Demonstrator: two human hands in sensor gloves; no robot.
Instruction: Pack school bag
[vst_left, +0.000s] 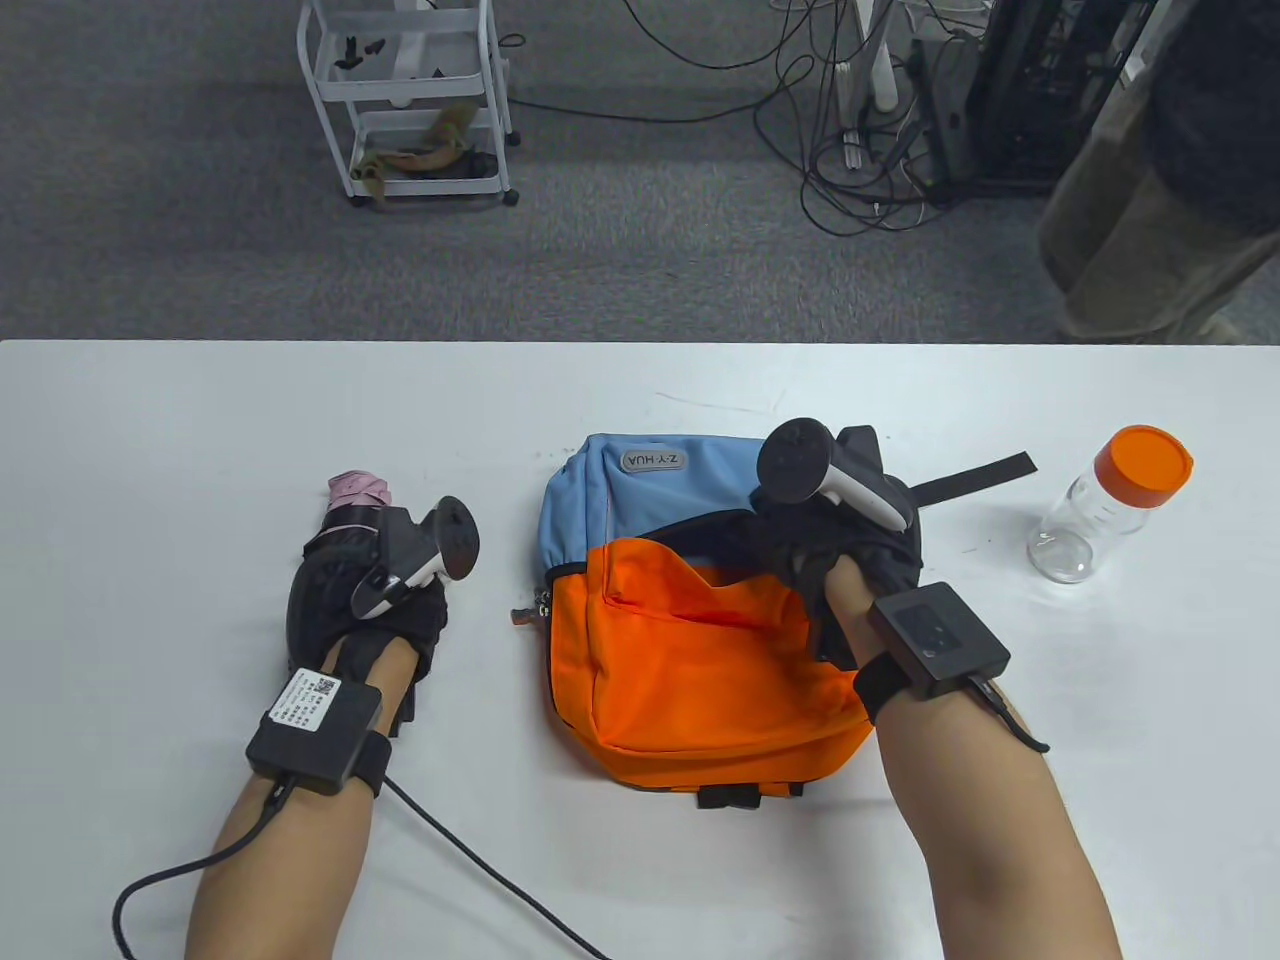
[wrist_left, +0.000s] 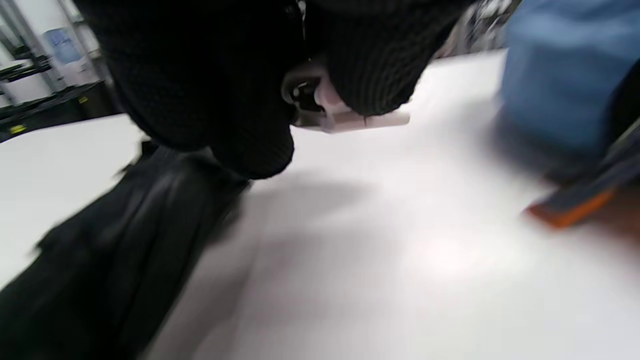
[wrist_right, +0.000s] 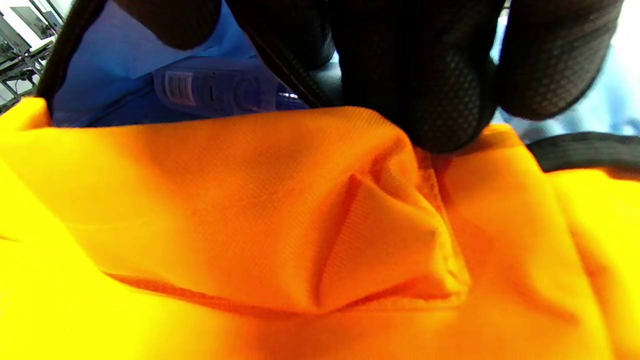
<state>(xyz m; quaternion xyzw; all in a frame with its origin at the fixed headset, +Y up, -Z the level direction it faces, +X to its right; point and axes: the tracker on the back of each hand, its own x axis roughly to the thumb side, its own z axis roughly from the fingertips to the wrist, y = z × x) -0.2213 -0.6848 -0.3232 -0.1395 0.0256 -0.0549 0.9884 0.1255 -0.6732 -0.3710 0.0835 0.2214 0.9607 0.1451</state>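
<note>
An orange and blue school bag (vst_left: 700, 650) lies flat mid-table with its top opening gaping. My right hand (vst_left: 815, 545) pinches the orange rim of that opening (wrist_right: 250, 200) and holds it up; in the right wrist view the gloved fingertips (wrist_right: 440, 100) press on the fabric, and blue lining with a label shows inside. Left of the bag, my left hand (vst_left: 345, 560) grips a folded black umbrella with a pink end (vst_left: 357, 489). Its pleated black cloth (wrist_left: 125, 240) hangs below the left hand's fingers (wrist_left: 240, 100). Most of the umbrella is hidden under the hand.
A clear glass bottle with an orange cap (vst_left: 1105, 505) stands to the right of the bag. A black strap (vst_left: 975, 478) trails from the bag toward it. A black cable (vst_left: 450, 840) runs over the near table. A white cart (vst_left: 410, 100) and a person's legs (vst_left: 1150, 230) stand beyond the far edge.
</note>
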